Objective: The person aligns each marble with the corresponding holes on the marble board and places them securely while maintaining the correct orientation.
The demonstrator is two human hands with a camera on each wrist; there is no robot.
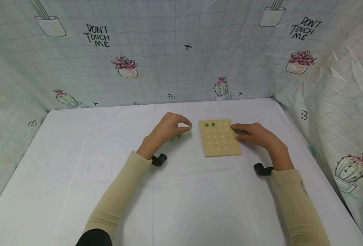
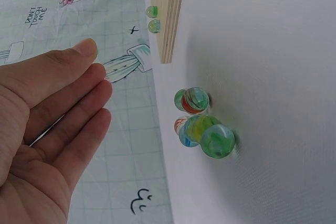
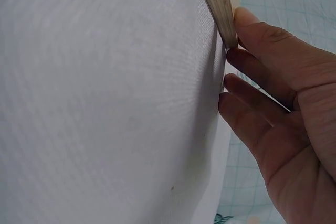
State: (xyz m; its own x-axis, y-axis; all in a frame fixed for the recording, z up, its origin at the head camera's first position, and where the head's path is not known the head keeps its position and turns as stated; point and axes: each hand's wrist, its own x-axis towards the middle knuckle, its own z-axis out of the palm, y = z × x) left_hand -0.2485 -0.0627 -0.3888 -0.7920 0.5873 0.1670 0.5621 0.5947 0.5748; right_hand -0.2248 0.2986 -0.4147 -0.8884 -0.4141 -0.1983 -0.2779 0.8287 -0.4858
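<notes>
A square wooden board (image 1: 219, 143) with rows of shallow dimples lies on the table, and two green marbles (image 1: 213, 124) sit side by side in its far row. To the left of the board, my left hand (image 1: 166, 129) pinches a green marble (image 1: 190, 126) between thumb and fingertips; in the left wrist view the thumb hides it. Several glass marbles (image 2: 218, 141), green, yellow, blue and red-streaked, lie on the cloth beneath that hand. My right hand (image 1: 255, 134) grips the board's right edge near the far corner, thumb on the top face and fingers at its side (image 3: 242, 59).
A white cloth (image 1: 181, 205) covers the table. Behind it hangs a grid-patterned curtain (image 1: 163, 68) with plant drawings, and another curtain side (image 1: 329, 102) runs along the right edge. Black wrist mounts (image 1: 159, 160) stick out from both sleeves.
</notes>
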